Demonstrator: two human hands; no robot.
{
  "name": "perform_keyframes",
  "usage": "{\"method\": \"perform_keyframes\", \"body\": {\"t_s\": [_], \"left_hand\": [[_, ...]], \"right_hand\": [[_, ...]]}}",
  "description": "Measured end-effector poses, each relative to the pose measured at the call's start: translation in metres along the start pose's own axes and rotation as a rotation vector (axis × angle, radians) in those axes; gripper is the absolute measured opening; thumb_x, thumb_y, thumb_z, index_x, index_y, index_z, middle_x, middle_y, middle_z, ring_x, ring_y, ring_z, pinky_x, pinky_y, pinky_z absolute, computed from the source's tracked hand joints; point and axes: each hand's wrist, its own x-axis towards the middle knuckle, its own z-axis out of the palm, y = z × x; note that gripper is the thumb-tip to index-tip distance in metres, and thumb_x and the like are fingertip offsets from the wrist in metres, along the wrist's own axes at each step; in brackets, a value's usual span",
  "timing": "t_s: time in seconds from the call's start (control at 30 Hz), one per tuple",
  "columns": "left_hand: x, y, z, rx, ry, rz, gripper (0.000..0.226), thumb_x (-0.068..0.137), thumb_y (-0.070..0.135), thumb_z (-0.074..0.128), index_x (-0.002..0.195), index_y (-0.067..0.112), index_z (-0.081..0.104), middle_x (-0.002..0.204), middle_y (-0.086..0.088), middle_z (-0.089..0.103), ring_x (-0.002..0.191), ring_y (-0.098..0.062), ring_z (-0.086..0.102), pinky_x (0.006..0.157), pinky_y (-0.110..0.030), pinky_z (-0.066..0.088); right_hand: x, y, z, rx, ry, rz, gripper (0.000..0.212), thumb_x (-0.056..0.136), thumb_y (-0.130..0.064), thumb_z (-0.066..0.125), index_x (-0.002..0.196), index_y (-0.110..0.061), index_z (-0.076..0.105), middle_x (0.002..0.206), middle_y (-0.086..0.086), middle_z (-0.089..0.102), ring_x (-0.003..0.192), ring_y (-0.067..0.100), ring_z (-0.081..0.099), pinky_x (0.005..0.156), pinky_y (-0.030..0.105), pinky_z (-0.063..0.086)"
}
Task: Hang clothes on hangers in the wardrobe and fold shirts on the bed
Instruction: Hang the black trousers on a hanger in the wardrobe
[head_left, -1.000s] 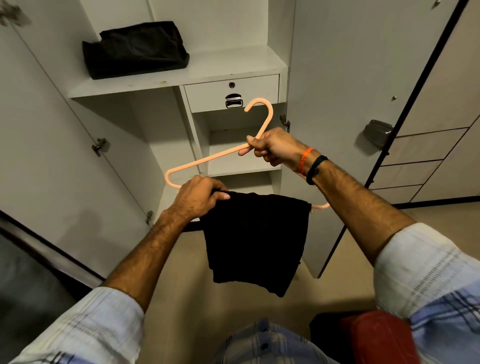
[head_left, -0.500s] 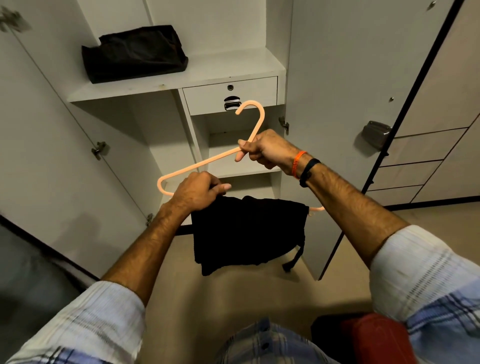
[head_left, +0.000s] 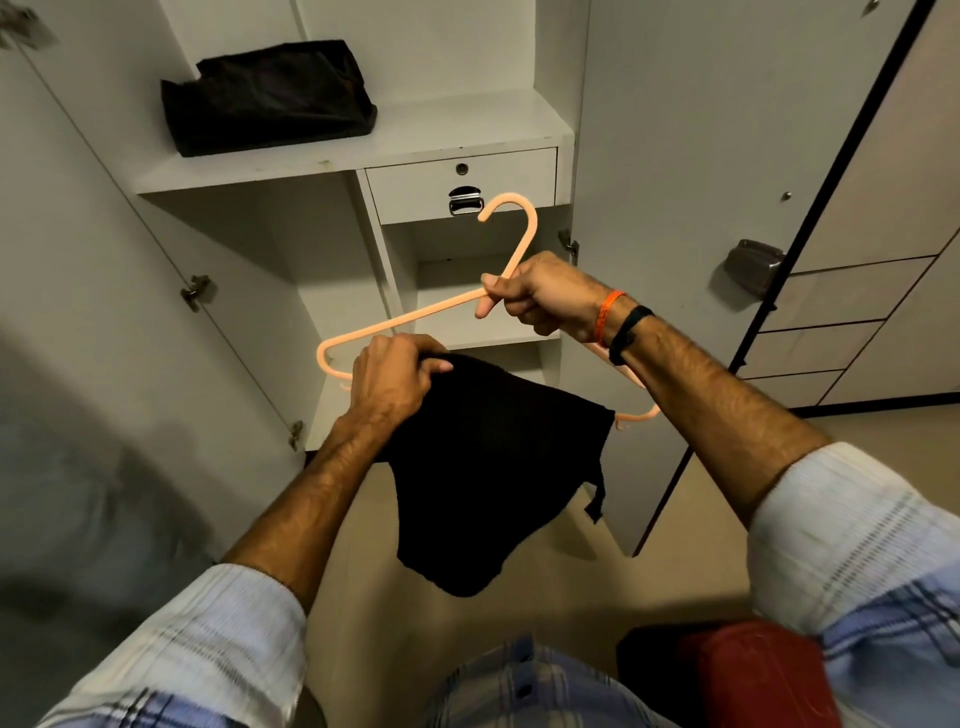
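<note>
Peach hanger (head_left: 415, 316): neck held in my right hand (head_left: 540, 296), grip closed round it, hook pointing toward the far drawer (head_left: 462, 179).
Black garment (head_left: 488, 467): draped over the hanger's lower bar, hanging near me; my left hand (head_left: 389, 379) pinches its left top edge.
Folded black cloth (head_left: 265, 96): far left, on the wardrobe shelf (head_left: 441, 130).

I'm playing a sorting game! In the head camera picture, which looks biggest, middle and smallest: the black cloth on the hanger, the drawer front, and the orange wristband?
1. Black cloth on the peach hanger: largest, though it hangs nearest the camera.
2. Drawer front.
3. Orange wristband: clearly smallest.
</note>
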Motion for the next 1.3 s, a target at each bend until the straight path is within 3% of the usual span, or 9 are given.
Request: {"method": "perform_keyframes", "body": {"t_s": [0.13, 0.23, 0.33, 0.43, 0.53, 0.73, 0.93, 1.1, 1.3], "left_hand": [[0.011, 0.005, 0.000, 0.075, -0.216, -0.108, 0.028, 0.088, 0.010, 0.071, 0.115, 0.020, 0.071, 0.104, 0.003, 0.071, 0.094, -0.013, 0.067, 0.096, -0.035, 0.054], [0.008, 0.018, 0.002, -0.040, -0.358, 0.017, 0.018, 0.091, 0.024, 0.069, 0.108, 0.021, 0.074, 0.105, 0.005, 0.072, 0.100, -0.010, 0.063, 0.102, -0.037, 0.049], [-0.002, 0.033, 0.012, -0.160, -0.521, 0.155, 0.021, 0.089, 0.035, 0.070, 0.107, 0.024, 0.074, 0.103, 0.010, 0.072, 0.100, -0.004, 0.063, 0.101, -0.033, 0.049], [-0.005, 0.045, 0.027, -0.125, -0.580, 0.234, 0.030, 0.087, 0.043, 0.071, 0.112, 0.028, 0.073, 0.108, 0.012, 0.072, 0.105, -0.004, 0.063, 0.102, -0.034, 0.048], [-0.004, 0.052, 0.039, -0.087, -0.567, 0.202, 0.028, 0.086, 0.044, 0.071, 0.109, 0.028, 0.074, 0.103, 0.011, 0.073, 0.100, -0.007, 0.064, 0.099, -0.041, 0.051], [-0.009, 0.068, 0.052, -0.163, -0.180, 0.023, 0.019, 0.084, 0.048, 0.071, 0.093, 0.033, 0.077, 0.086, 0.016, 0.073, 0.090, -0.008, 0.064, 0.089, -0.037, 0.054], [-0.003, 0.065, 0.044, -0.043, -0.457, 0.116, 0.034, 0.092, 0.055, 0.058, 0.105, 0.028, 0.074, 0.098, 0.009, 0.071, 0.096, -0.010, 0.062, 0.096, -0.042, 0.051], [-0.003, 0.041, 0.031, 0.061, -0.610, 0.251, 0.041, 0.091, 0.054, 0.058, 0.122, 0.029, 0.066, 0.112, 0.006, 0.069, 0.104, -0.013, 0.062, 0.099, -0.045, 0.049], [-0.005, 0.031, 0.036, 0.251, -0.433, 0.315, 0.050, 0.088, 0.068, 0.050, 0.111, 0.027, 0.065, 0.082, 0.006, 0.061, 0.085, -0.015, 0.059, 0.087, -0.042, 0.052]], "right_hand": [[0.000, 0.001, 0.004, 0.009, 0.008, 0.003, 0.036, 0.101, -0.032, 0.052, 0.095, -0.004, 0.075, 0.049, -0.009, 0.036, 0.043, 0.006, 0.025, 0.041, 0.020, 0.021], [0.001, 0.000, 0.008, -0.005, 0.001, -0.002, 0.037, 0.101, -0.032, 0.052, 0.095, -0.004, 0.075, 0.049, -0.008, 0.035, 0.044, 0.007, 0.024, 0.043, 0.022, 0.019], [0.003, -0.002, 0.009, -0.007, -0.002, -0.009, 0.037, 0.101, -0.033, 0.053, 0.094, -0.004, 0.075, 0.049, -0.009, 0.034, 0.044, 0.007, 0.023, 0.043, 0.022, 0.018], [0.005, -0.004, 0.011, -0.018, -0.004, -0.019, 0.037, 0.101, -0.033, 0.053, 0.094, -0.004, 0.075, 0.048, -0.011, 0.034, 0.043, 0.006, 0.023, 0.040, 0.020, 0.020], [0.005, -0.005, 0.009, -0.016, -0.002, -0.020, 0.036, 0.101, -0.032, 0.053, 0.095, -0.004, 0.075, 0.048, -0.011, 0.034, 0.043, 0.006, 0.023, 0.040, 0.020, 0.019], [0.000, -0.010, 0.006, -0.027, -0.010, -0.021, 0.037, 0.102, -0.032, 0.052, 0.096, -0.004, 0.075, 0.049, -0.009, 0.033, 0.044, 0.007, 0.022, 0.041, 0.020, 0.020], [-0.001, -0.004, 0.003, -0.050, -0.008, -0.010, 0.038, 0.101, -0.032, 0.052, 0.097, -0.002, 0.075, 0.049, -0.010, 0.033, 0.045, 0.007, 0.022, 0.043, 0.022, 0.018], [-0.002, 0.001, -0.003, -0.040, 0.027, -0.004, 0.037, 0.102, -0.032, 0.052, 0.098, -0.002, 0.074, 0.048, -0.011, 0.034, 0.044, 0.007, 0.023, 0.042, 0.020, 0.021], [0.003, -0.004, 0.003, -0.068, 0.052, -0.052, 0.037, 0.101, -0.031, 0.053, 0.096, -0.002, 0.075, 0.047, -0.012, 0.037, 0.045, 0.007, 0.024, 0.042, 0.020, 0.022]]}}
